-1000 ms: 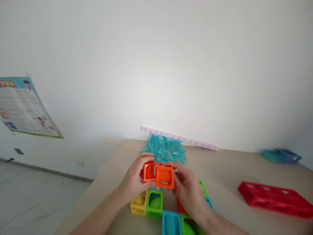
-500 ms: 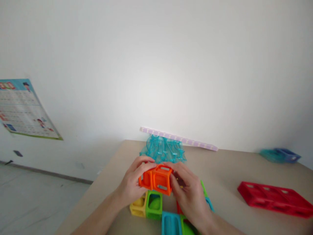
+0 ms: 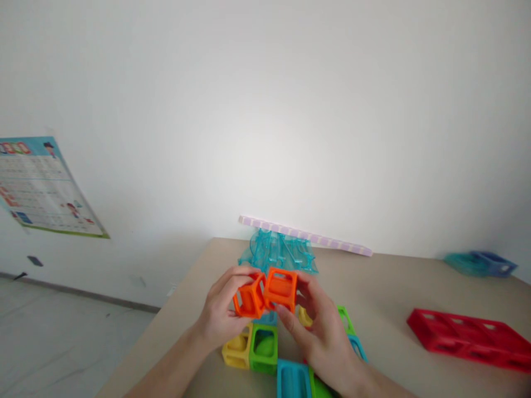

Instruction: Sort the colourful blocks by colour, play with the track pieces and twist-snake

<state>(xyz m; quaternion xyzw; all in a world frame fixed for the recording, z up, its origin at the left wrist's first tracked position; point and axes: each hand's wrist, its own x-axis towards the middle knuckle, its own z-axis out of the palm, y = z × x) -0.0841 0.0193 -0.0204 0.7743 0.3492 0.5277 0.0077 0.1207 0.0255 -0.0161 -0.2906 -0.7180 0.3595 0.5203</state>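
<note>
My left hand (image 3: 226,301) grips an orange hollow cube block (image 3: 251,298), tilted at an angle. Close beside it, my right hand (image 3: 317,315) has its fingers and thumb around a second orange cube block (image 3: 281,286). A narrow gap shows between the upper parts of the two cubes; whether they touch lower down I cannot tell. Beneath the hands on the table are a yellow cube block (image 3: 238,348), a green one (image 3: 264,345) and a blue one (image 3: 293,378). Other blocks are partly hidden by my right hand.
Clear teal plastic pieces (image 3: 282,251) lie toward the wall, by a lilac patterned strip (image 3: 307,235). On the right is a long red block piece (image 3: 468,337). Teal and blue pieces (image 3: 493,264) sit at the far right. A poster (image 3: 50,188) hangs at left.
The two orange cubes, joined side by side before, are now angled apart with a gap between them. My right hand has turned its cube.
</note>
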